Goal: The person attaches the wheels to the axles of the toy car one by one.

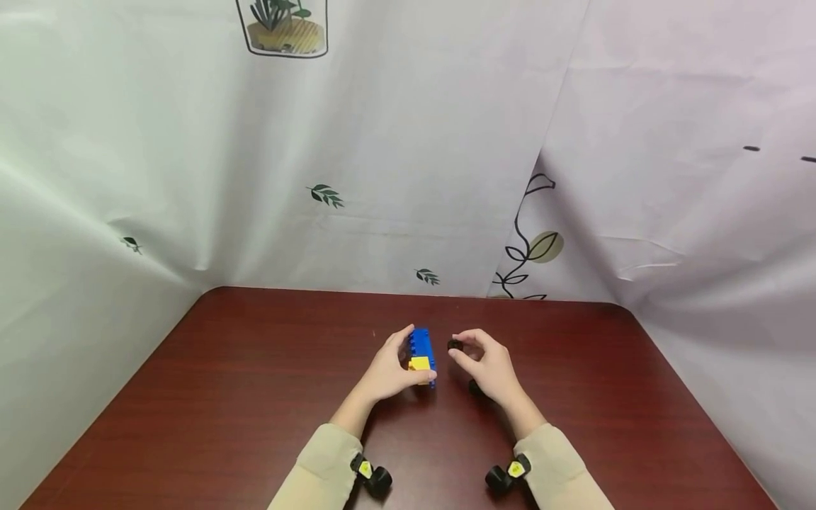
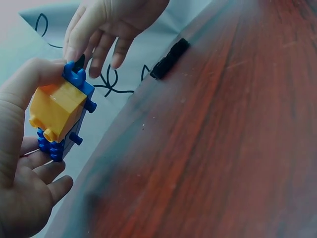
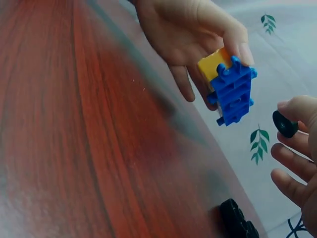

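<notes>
A toy car chassis, blue with studs, is held up between the thumb and fingers of my left hand. A yellow block is mounted on it, and short blue axle pegs stick out along its sides. To its right, my right hand pinches a small black toy wheel between thumb and fingertips. In the right wrist view a gap shows between wheel and chassis. More black wheels lie in a row on the table, partly hidden under my right hand in the head view.
The dark red wooden table has rounded far corners. White cloth printed with leaves and plants hangs behind and beside it. Each sleeve cuff carries a black wrist camera.
</notes>
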`<state>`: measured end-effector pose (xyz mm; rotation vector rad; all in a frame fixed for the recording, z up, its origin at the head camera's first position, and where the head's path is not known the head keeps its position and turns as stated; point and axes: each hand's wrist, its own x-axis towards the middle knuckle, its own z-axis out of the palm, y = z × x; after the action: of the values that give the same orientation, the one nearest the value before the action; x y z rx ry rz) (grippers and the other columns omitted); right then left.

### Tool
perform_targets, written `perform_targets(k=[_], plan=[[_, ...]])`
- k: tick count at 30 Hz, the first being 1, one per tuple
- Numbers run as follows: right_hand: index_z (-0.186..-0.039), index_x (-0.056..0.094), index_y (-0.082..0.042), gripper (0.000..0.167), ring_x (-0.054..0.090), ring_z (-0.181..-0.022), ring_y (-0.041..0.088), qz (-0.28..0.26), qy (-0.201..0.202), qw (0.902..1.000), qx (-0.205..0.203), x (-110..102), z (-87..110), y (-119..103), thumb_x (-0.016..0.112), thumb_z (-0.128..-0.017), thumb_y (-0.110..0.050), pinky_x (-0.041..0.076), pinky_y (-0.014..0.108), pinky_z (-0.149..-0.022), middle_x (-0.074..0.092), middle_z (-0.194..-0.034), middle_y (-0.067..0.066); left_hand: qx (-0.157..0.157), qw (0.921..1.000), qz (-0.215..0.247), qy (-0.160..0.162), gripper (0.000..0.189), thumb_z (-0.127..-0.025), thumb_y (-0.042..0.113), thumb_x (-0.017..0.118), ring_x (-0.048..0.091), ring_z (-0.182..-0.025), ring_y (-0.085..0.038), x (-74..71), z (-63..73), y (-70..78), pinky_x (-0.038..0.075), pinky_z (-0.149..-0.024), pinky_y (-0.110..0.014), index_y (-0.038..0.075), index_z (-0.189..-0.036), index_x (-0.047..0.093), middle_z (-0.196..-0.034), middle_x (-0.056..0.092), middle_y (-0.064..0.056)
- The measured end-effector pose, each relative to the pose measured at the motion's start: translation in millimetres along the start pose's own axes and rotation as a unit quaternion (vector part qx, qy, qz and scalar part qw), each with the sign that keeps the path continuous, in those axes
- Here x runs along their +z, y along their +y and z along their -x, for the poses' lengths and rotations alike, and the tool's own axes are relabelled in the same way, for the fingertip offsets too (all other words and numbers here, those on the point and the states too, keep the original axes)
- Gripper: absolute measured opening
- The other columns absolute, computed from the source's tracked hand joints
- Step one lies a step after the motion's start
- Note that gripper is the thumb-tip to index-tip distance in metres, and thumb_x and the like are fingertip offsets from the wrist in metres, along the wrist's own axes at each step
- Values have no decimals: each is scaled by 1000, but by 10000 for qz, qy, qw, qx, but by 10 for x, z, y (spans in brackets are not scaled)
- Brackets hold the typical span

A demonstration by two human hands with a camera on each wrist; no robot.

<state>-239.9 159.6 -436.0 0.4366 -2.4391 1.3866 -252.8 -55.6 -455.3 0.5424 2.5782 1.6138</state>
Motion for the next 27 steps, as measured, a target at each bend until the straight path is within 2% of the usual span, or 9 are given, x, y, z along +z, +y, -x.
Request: perform_targets(k=[6, 12, 17, 22, 27], plan=[[-115, 67, -13, 34, 61, -98, 21, -456, -300, 9983, 180, -51, 11, -44, 73, -83, -21, 52, 24, -78, 68, -112, 4, 48, 10000, -44, 47, 101, -71, 43, 80, 44, -130, -31, 6, 4, 34, 42, -102, -49, 10, -150, 25, -148, 35, -13], [-120, 65, -10, 35, 59, -107, 24, -773, -580, 9944, 436, -70, 37, -80, 69, -86, -20, 50, 23, -86, 65, -120, 7, -25, 10000, -19, 39, 101, -71, 46, 79, 45, -127, -32, 34, 33, 46, 45, -98, -50, 11, -149, 26, -147, 37, -13], [-124, 61, -1, 38, 58, -111, 32, -1056, -885, 9902, 241, -44, 73, -125, 66, -87, -10, 50, 21, -88, 63, -123, 15, 113, 9997, 214, -31, 99, -73, 45, 78, 47, -128, -32, 54, 52, 41, 46, -98, -48, 8, -149, 27, -146, 40, -14], [-125, 60, -3, 39, 59, -111, 28, -1293, -1121, 9852, 106, -35, 88, -182, 66, -88, -14, 49, 17, -86, 63, -123, 14, 139, 9988, 448, -106, 98, -73, 44, 79, 49, -128, -32, 29, 68, 67, 47, -97, -46, 7, -148, 29, -145, 42, -14], [-124, 61, -4, 38, 61, -110, 27, -1451, -1220, 9819, 5, -37, 87, -237, 67, -88, -14, 51, 19, -85, 64, -122, 15, 101, 9983, 563, -124, 95, -72, 40, 80, 51, -126, -31, 9, 73, 85, 48, -97, -44, 8, -147, 31, -144, 44, -13]])
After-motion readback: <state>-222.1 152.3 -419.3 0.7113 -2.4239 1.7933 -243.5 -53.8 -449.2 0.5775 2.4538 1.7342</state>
